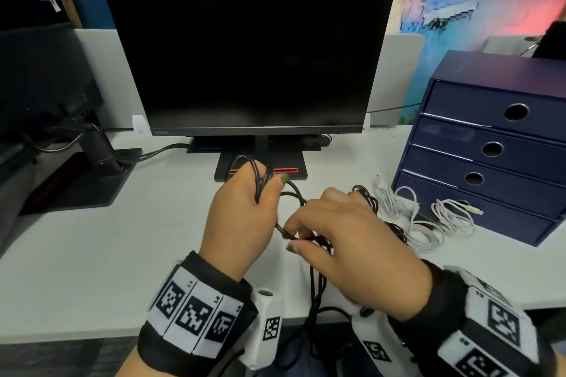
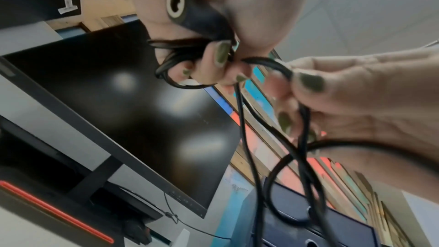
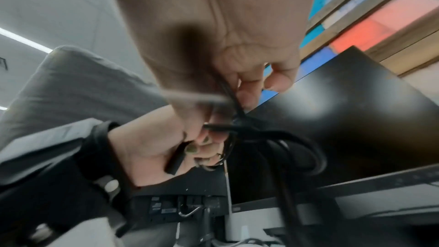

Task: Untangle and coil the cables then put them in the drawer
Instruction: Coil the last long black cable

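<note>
My left hand (image 1: 245, 208) grips a bundle of black cable (image 1: 260, 177) loops above the white desk, in front of the monitor base. In the left wrist view the same cable (image 2: 190, 52) runs through the curled fingers together with its black plug (image 2: 190, 16). My right hand (image 1: 337, 229) pinches a strand of that black cable (image 1: 288, 234) just to the right; the strand (image 3: 228, 91) passes between thumb and fingers. The rest of the cable hangs off the desk's front edge. White cables (image 1: 428, 220) lie tangled by the blue drawer unit (image 1: 490, 147), whose drawers are closed.
A black monitor (image 1: 245, 55) stands at the back centre, with its stand base (image 1: 260, 168) just beyond my hands. A second monitor stand (image 1: 76, 180) sits on the left. More black cable (image 1: 367, 196) lies beside the white ones. The desk edge (image 1: 92, 333) runs along the front.
</note>
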`<state>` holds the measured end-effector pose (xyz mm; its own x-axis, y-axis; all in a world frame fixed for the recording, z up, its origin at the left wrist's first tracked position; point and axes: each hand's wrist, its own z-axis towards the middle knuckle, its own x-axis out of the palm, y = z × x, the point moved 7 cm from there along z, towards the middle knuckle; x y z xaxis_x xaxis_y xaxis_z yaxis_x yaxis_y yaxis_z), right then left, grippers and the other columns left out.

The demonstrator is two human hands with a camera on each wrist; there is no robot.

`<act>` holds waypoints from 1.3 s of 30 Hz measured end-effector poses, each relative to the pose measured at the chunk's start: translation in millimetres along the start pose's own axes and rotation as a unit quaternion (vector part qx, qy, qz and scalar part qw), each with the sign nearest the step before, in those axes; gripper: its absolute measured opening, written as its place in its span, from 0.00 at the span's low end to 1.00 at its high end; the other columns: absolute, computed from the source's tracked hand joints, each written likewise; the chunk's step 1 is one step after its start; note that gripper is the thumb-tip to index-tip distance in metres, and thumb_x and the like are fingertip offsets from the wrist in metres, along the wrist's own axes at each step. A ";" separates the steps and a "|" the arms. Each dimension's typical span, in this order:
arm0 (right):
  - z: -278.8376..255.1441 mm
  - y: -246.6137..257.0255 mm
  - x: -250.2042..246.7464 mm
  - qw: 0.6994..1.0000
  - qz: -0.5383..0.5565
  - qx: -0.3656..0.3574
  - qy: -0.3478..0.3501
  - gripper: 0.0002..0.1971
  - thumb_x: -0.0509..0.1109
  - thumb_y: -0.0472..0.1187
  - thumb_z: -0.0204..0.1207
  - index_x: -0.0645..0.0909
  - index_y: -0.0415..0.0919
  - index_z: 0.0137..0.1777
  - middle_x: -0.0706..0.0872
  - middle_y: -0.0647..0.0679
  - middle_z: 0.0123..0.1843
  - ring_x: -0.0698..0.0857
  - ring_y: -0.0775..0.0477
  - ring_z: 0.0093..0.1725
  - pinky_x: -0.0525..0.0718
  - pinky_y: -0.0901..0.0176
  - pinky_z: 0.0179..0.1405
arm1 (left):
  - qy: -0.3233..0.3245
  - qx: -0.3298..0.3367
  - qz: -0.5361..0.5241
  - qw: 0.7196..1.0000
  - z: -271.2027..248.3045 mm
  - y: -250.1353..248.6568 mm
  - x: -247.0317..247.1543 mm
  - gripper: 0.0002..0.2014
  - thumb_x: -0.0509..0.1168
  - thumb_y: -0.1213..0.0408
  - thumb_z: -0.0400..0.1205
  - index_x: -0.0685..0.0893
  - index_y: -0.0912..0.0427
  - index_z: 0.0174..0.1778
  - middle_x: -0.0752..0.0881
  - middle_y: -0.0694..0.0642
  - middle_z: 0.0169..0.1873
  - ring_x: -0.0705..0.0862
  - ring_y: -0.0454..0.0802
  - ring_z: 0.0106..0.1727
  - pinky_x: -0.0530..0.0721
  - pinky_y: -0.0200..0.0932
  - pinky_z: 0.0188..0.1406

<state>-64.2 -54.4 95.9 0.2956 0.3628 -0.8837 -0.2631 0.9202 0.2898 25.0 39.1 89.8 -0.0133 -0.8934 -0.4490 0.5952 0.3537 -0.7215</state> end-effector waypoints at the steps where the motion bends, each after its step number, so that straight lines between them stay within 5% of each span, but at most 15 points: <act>1: -2.5 -1.3 0.1 1.000 -0.020 -0.016 0.006 0.03 0.71 0.46 0.71 0.83 0.55 0.43 0.81 0.62 0.41 0.73 0.54 0.45 0.71 0.53 0.47 | -0.022 -0.004 0.009 1.000 3.3 2.4 -6.5 0.12 0.62 0.57 0.84 0.74 0.57 0.36 0.79 0.55 0.25 0.77 0.49 0.28 0.73 0.40 0.29; 4: -13.3 -10.4 8.6 0.993 -0.103 -0.061 0.006 0.11 0.73 0.35 0.64 0.84 0.56 0.34 0.82 0.56 0.54 0.74 0.49 0.55 0.69 0.52 0.51 | -0.114 -0.044 0.004 0.993 13.8 18.7 -38.1 0.12 0.63 0.60 0.84 0.73 0.55 0.35 0.76 0.50 0.25 0.74 0.42 0.29 0.68 0.34 0.27; 7: -26.8 -32.1 10.8 0.990 -0.136 -0.014 -0.016 0.12 0.69 0.36 0.66 0.88 0.56 0.38 0.81 0.53 0.55 0.74 0.48 0.55 0.72 0.51 0.52 | -0.170 -0.077 -0.020 0.982 19.3 41.0 -64.0 0.13 0.62 0.58 0.84 0.76 0.63 0.38 0.79 0.61 0.29 0.76 0.56 0.32 0.73 0.44 0.33; 13: -43.5 -88.1 0.8 0.987 -0.006 0.159 -0.006 0.20 0.56 0.67 0.69 0.88 0.63 0.44 0.79 0.62 0.43 0.75 0.59 0.49 0.64 0.52 0.51 | -0.228 -0.073 -0.023 0.971 20.1 50.2 -82.9 0.13 0.60 0.56 0.84 0.76 0.63 0.42 0.81 0.68 0.35 0.77 0.61 0.35 0.74 0.48 0.33; 16: -51.1 -106.3 -9.4 0.980 -0.052 0.192 -0.019 0.06 0.69 0.52 0.75 0.87 0.65 0.45 0.80 0.62 0.39 0.76 0.56 0.47 0.61 0.54 0.48 | -0.260 -0.067 -0.040 0.963 18.5 52.5 -92.5 0.16 0.60 0.51 0.82 0.77 0.62 0.42 0.81 0.68 0.35 0.76 0.59 0.33 0.78 0.56 0.36; 20: -64.7 -125.6 -22.7 0.963 -0.107 0.230 -0.087 0.26 0.67 0.24 0.70 0.88 0.61 0.48 0.80 0.65 0.37 0.79 0.50 0.44 0.68 0.47 0.49 | -0.294 -0.065 -0.062 0.951 16.5 48.5 -99.4 0.11 0.60 0.45 0.79 0.76 0.48 0.38 0.85 0.63 0.37 0.79 0.56 0.34 0.80 0.57 0.38; 22: -63.0 -130.0 -19.6 0.964 -0.069 0.243 -0.085 0.28 0.61 0.21 0.70 0.89 0.55 0.53 0.82 0.63 0.47 0.80 0.49 0.55 0.71 0.50 0.60 | -0.271 -0.053 -0.059 0.959 16.2 38.2 -91.6 0.11 0.60 0.49 0.82 0.73 0.48 0.35 0.81 0.61 0.32 0.76 0.54 0.31 0.78 0.52 0.35; 24: -55.9 -127.2 -12.1 0.969 0.034 0.237 -0.053 0.30 0.58 0.19 0.70 0.88 0.51 0.58 0.82 0.62 0.59 0.76 0.57 0.64 0.65 0.75 0.68 | -0.230 -0.029 -0.054 0.971 14.0 22.7 -77.0 0.12 0.60 0.54 0.84 0.71 0.51 0.35 0.78 0.58 0.28 0.75 0.53 0.29 0.76 0.48 0.33; 26: -46.3 -115.4 -7.0 0.967 0.117 0.224 -0.032 0.29 0.59 0.20 0.71 0.87 0.50 0.59 0.80 0.65 0.64 0.74 0.65 0.65 0.59 0.90 0.62 | -0.196 -0.004 -0.062 0.979 10.0 8.3 -63.8 0.12 0.59 0.56 0.85 0.72 0.53 0.35 0.78 0.57 0.25 0.76 0.52 0.27 0.76 0.49 0.31; 29: -35.5 -99.0 0.0 0.947 0.239 0.213 -0.037 0.22 0.63 0.27 0.71 0.88 0.49 0.58 0.82 0.66 0.62 0.79 0.72 0.60 0.73 0.75 0.64 | -0.144 0.017 -0.077 0.986 6.9 -4.1 -47.1 0.13 0.57 0.58 0.86 0.76 0.58 0.37 0.80 0.50 0.21 0.76 0.45 0.23 0.77 0.43 0.29; 31: -31.1 -89.9 5.8 0.923 0.316 0.213 -0.048 0.16 0.68 0.32 0.72 0.89 0.47 0.56 0.86 0.61 0.59 0.84 0.64 0.57 0.79 0.61 0.64 | -0.113 0.020 -0.078 0.990 5.1 -8.0 -35.3 0.13 0.57 0.59 0.87 0.75 0.60 0.39 0.82 0.48 0.22 0.77 0.46 0.23 0.74 0.31 0.28; 34: -26.7 -77.5 14.4 0.926 0.318 0.196 -0.049 0.09 0.75 0.45 0.73 0.89 0.54 0.53 0.86 0.61 0.55 0.85 0.60 0.55 0.79 0.62 0.61 | -0.079 0.027 -0.059 0.995 -0.2 -13.4 -19.4 0.12 0.57 0.59 0.86 0.74 0.57 0.38 0.81 0.50 0.22 0.78 0.44 0.25 0.74 0.28 0.28; 39: -21.7 -63.1 29.8 0.881 0.437 0.178 -0.044 0.14 0.68 0.28 0.78 0.89 0.47 0.51 0.86 0.53 0.54 0.89 0.46 0.53 0.87 0.52 0.56 | -0.031 0.050 -0.015 0.998 -6.3 -15.4 0.0 0.09 0.59 0.57 0.85 0.74 0.55 0.40 0.76 0.48 0.25 0.77 0.45 0.31 0.74 0.36 0.29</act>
<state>-58.7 -104.9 43.2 0.1967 0.9510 -0.2384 -0.1260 0.2657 0.9558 10.8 35.4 97.5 0.0158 -0.9201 -0.3915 0.6732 0.2993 -0.6762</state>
